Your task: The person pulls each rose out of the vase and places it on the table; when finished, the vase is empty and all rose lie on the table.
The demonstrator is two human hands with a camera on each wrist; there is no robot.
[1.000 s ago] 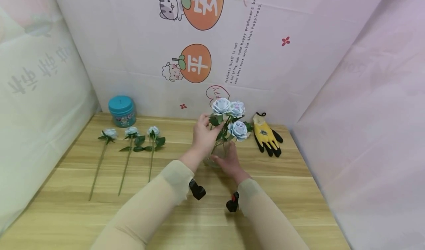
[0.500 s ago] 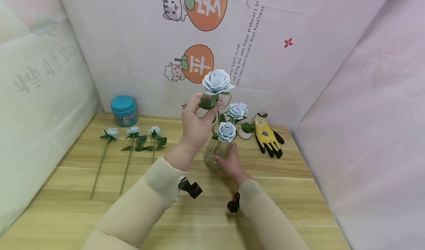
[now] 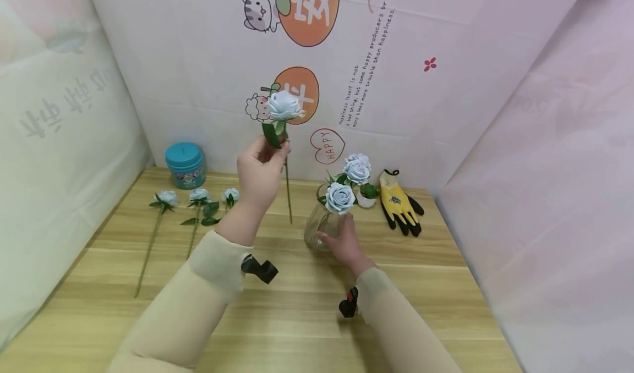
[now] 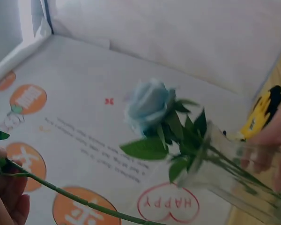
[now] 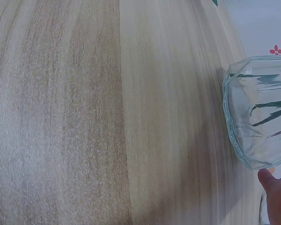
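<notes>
My left hand (image 3: 260,175) pinches a light blue rose (image 3: 284,106) by its green stem, just below the bloom. The rose is upright in the air, left of the glass vase (image 3: 312,230), and its long stem (image 4: 79,199) hangs free. My right hand (image 3: 345,242) grips the vase low on its right side, thumb in front and other fingers mostly hidden behind the glass. Several blue roses (image 3: 339,198) with green leaves stand in the vase, their blooms above the rim. In the right wrist view, stems show through the thick vase base (image 5: 241,136).
On the wooden table (image 3: 307,318), three blue roses (image 3: 163,198) lie at the left, partly behind the left arm. Behind them is a turquoise lidded tub (image 3: 185,165). A small potted plant (image 3: 367,195) and a yellow-black glove (image 3: 398,202) lie right of the vase. Printed cloth walls (image 3: 396,98) enclose the table.
My left hand has lifted one rose up out of the vase and moved it left, with its stem now clear. My right hand has stayed on the vase.
</notes>
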